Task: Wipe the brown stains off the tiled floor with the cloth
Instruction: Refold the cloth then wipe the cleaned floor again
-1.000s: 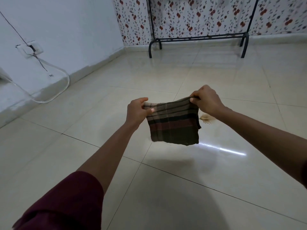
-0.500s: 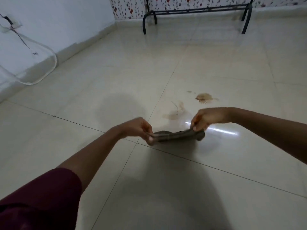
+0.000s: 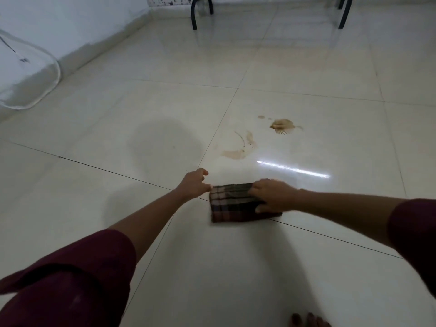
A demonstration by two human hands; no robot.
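Observation:
A folded brown checked cloth (image 3: pixel 233 204) lies flat on the cream tiled floor (image 3: pixel 165 102). My right hand (image 3: pixel 274 195) rests on its right half and grips it. My left hand (image 3: pixel 194 184) hovers just off the cloth's left edge, fingers loosely apart, holding nothing. Beyond the cloth are the brown stains: a thin smear with a curved streak (image 3: pixel 238 151) and, farther right, a darker splat (image 3: pixel 283 125) with a small spot (image 3: pixel 261 117) beside it. The cloth is apart from all of them.
A black metal rack's feet (image 3: pixel 194 17) stand at the far wall. A clear cable loop (image 3: pixel 44 86) lies along the white wall at left. My toes (image 3: pixel 309 320) show at the bottom edge. A bright light streak (image 3: pixel 292 169) reflects right of the stains.
The cloth went from hanging between both hands down to the floor, where it now lies flat. My left hand has let go of it; my right hand stays on it.

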